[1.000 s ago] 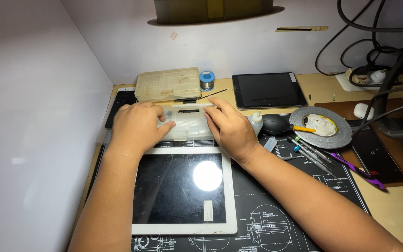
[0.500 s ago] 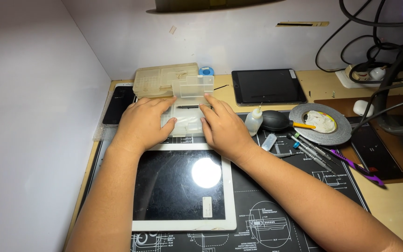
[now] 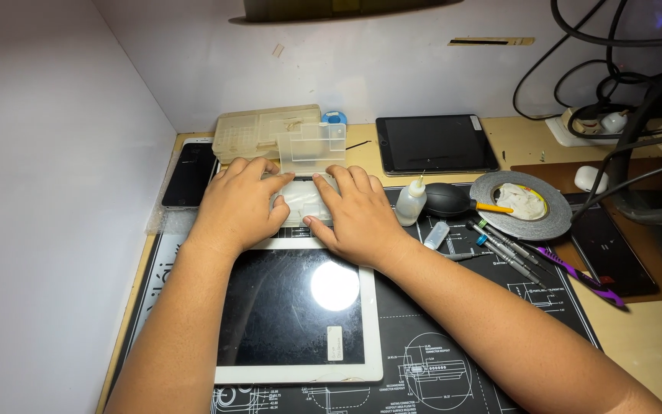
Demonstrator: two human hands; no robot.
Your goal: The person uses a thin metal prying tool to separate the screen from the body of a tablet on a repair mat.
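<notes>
A small clear plastic parts box [image 3: 303, 201] lies on the black work mat [image 3: 438, 322] just beyond a white tablet [image 3: 296, 316] with a dark screen. The box's lid [image 3: 312, 147] stands raised and open. My left hand [image 3: 237, 205] grips the box's left side, fingers draped over its edge. On the right side my right hand [image 3: 355, 216] holds it too, fingertips on the open tray. What lies in the compartments is too pale to make out.
A beige organiser case [image 3: 262, 129] and a blue spool [image 3: 336, 117] sit behind the box. A black phone [image 3: 189, 173] lies at left, a dark tablet [image 3: 434, 143] at the back. To the right are a squeeze bottle [image 3: 411, 202], a tape roll [image 3: 522, 204], several tools [image 3: 511, 249] and cables [image 3: 622, 115].
The small box's lid has swung from nearly flat to upright. Both hands stayed on the box, shifting slightly toward its sides.
</notes>
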